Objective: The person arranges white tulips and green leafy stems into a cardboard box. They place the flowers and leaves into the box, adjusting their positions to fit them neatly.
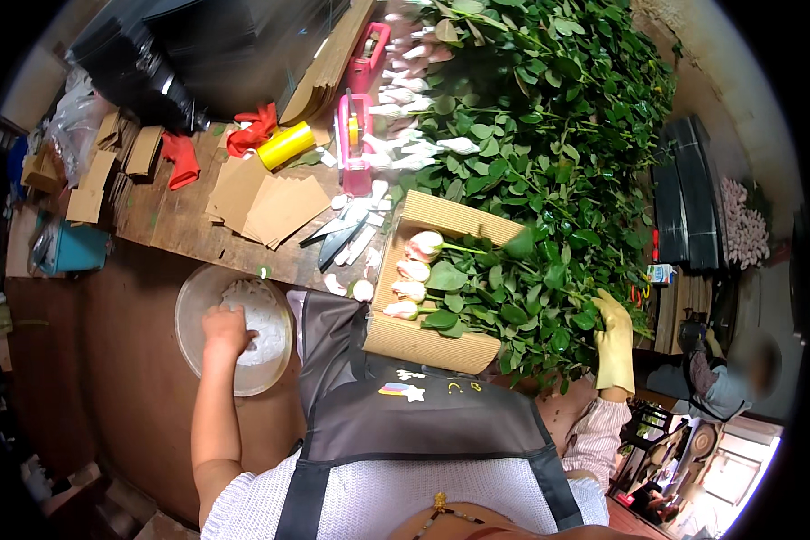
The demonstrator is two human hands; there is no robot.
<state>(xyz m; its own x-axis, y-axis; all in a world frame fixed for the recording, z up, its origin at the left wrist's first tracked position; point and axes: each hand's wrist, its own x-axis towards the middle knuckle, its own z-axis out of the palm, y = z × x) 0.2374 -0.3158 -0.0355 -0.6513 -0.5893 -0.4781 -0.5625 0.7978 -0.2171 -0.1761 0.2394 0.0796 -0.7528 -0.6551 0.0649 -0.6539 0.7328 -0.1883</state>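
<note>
My bare left hand reaches down into a round, clear plastic basin. Its fingers are curled into a white mass there; what they hold is too hidden to name. My right hand, in a pale yellow rubber glove, lies against the leafy rose stems with its fingers stretched along the leaves. Before me, several pink-and-white rose heads line up on a folded sheet of corrugated cardboard, its flaps standing above and below them.
A large heap of leafy roses covers the table's right side. Beside the cardboard lie scissors, pink tape dispensers, brown cards and a yellow roll. A co-worker is at far right.
</note>
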